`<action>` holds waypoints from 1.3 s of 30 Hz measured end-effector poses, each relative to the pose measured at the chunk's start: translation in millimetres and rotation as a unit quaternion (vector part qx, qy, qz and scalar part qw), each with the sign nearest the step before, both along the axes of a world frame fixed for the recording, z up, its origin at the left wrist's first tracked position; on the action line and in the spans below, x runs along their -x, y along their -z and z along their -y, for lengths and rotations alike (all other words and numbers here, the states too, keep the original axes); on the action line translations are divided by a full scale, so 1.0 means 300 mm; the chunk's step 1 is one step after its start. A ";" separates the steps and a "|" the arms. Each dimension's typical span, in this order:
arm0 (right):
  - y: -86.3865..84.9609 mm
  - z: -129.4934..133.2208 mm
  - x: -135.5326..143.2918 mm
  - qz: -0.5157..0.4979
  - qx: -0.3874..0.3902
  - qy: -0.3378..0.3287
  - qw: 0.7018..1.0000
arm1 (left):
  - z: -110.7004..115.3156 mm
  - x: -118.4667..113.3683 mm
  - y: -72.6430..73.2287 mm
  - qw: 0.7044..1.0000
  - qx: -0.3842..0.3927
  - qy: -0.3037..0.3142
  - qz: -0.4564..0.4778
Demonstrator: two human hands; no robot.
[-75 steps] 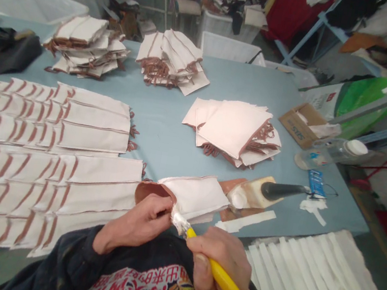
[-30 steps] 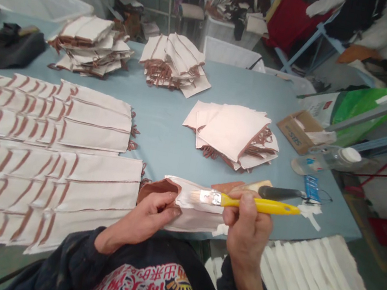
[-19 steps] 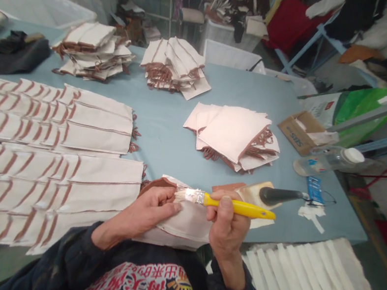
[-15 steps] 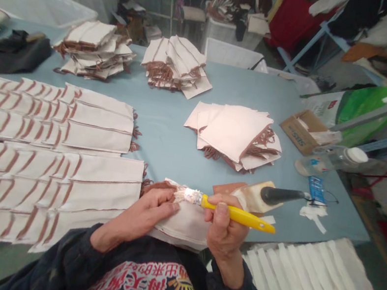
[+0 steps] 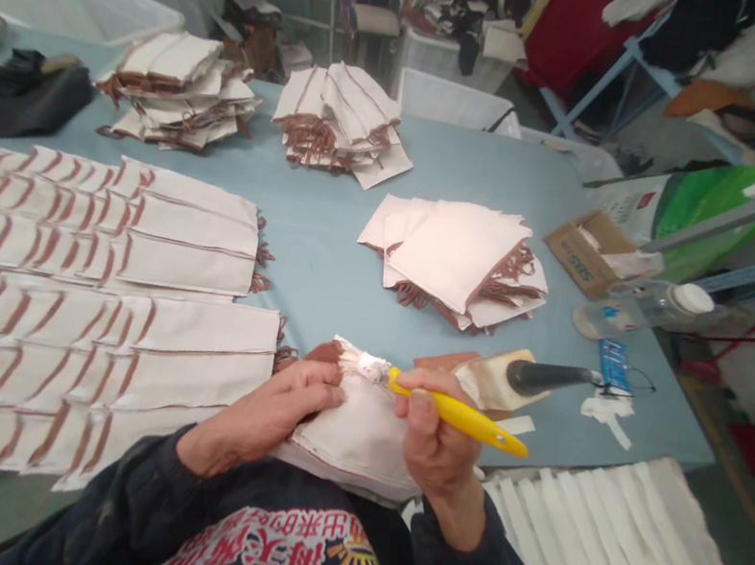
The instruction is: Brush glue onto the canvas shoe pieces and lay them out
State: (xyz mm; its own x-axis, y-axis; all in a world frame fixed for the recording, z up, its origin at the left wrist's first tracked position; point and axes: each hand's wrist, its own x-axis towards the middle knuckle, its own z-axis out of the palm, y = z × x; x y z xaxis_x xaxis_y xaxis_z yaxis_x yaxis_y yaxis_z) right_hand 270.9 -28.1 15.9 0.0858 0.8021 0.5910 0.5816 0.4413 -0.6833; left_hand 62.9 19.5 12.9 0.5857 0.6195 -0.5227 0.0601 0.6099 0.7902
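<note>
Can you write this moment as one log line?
left hand: holding flat white-and-brown cloth-like piece | right hand: holding long yellow-handled bristle brush | bristles: at piece's far edge

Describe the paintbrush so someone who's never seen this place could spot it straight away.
Find the blue-gray table, then its near edge, where the left hand holds a white pouch-like piece. There the right hand grips the paintbrush, its bristles at the piece's brown-edged end. Its bright yellow handle sets it apart from the dark handle lying just beyond.
</note>
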 end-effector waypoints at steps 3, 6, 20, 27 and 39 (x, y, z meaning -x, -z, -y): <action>-0.005 0.002 -0.001 -0.003 -0.004 0.018 1.000 | -0.002 0.003 -0.002 1.000 -0.001 -0.014 0.004; -0.031 0.017 0.004 -0.026 -0.014 -0.011 1.000 | -0.003 0.004 -0.014 1.000 -0.004 0.001 0.012; -0.018 -0.002 0.013 0.015 -0.030 -0.003 0.999 | -0.005 -0.003 -0.022 1.000 -0.003 -0.008 0.024; 0.015 -0.030 0.009 0.070 -0.016 0.092 0.993 | 0.004 -0.003 -0.019 0.999 0.011 -0.022 0.027; -0.049 0.060 0.009 0.050 -0.078 0.119 0.989 | -0.015 -0.014 -0.030 0.996 0.022 -0.073 0.049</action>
State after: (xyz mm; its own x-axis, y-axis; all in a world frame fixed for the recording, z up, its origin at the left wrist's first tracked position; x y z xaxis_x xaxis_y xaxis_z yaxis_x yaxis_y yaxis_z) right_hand 268.1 -46.0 30.6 0.1969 0.6647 0.7207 0.7429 0.3785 -0.5521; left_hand 66.9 23.9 21.8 0.5408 0.6791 -0.4964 -0.1071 0.6409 0.7601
